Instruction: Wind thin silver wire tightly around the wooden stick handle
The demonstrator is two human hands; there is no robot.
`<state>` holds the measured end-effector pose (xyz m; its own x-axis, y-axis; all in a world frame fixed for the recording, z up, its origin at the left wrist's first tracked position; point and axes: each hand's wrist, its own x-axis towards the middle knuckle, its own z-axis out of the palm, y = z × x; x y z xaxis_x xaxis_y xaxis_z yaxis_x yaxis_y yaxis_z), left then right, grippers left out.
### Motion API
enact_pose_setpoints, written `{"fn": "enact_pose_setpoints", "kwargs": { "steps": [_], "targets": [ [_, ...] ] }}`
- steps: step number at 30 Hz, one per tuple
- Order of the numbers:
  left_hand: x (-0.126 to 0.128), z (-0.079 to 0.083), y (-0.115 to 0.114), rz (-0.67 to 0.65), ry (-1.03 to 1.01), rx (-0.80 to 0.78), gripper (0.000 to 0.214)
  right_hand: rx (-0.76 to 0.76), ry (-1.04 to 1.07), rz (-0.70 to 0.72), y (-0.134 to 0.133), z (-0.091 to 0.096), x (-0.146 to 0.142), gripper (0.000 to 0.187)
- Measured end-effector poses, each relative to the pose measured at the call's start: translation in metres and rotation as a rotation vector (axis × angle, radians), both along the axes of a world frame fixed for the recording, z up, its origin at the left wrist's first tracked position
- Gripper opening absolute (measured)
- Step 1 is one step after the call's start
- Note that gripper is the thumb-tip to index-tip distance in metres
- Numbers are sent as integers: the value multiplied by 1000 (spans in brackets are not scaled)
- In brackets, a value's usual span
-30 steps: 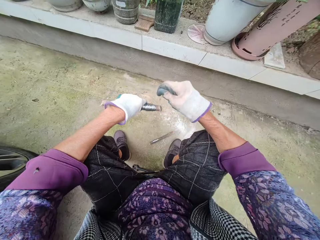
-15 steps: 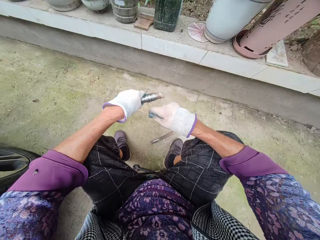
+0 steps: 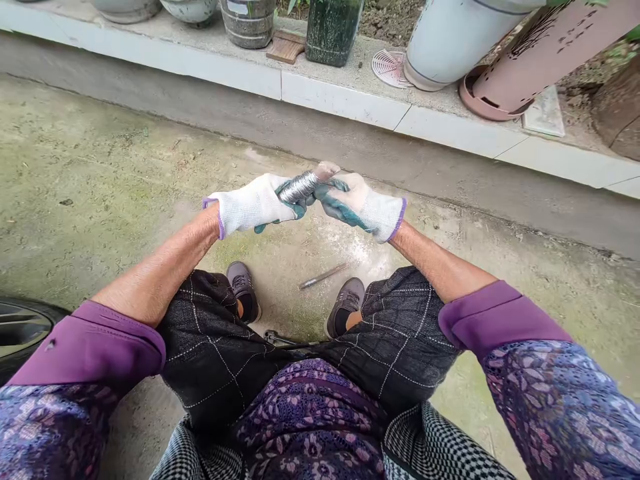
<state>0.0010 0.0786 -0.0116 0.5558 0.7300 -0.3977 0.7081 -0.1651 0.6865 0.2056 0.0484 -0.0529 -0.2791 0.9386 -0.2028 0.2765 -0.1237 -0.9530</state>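
Our gloved left hand (image 3: pixel 250 205) and right hand (image 3: pixel 357 207) both grip the tight wire coil (image 3: pixel 299 188), its long axis slanting crosswise between them, nearer the left.

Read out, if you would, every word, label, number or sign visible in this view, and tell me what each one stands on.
No text can be read clearly.
White label on the ribbed grey container: cut off by the frame, unreadable.
Dark marks on the pink cylinder: possibly characters or cut-outs, cannot tell, unreadable.
Silver wire coil: no text visible.
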Motion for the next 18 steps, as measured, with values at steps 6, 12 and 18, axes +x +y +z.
{"fn": "enact_pose_setpoints", "kwargs": {
  "steps": [6,12,18],
  "targets": [
    [-7,5,-3,46,-74,-29,35,36,121,-8,2,9,2,37],
    [-6,7,-1,68,-118,-46,45,-1,210,-36,11,11,3,32],
    [-3,5,0,122,-174,-47,32,15,135,-190,8,12,-7,23]
  ]
}}
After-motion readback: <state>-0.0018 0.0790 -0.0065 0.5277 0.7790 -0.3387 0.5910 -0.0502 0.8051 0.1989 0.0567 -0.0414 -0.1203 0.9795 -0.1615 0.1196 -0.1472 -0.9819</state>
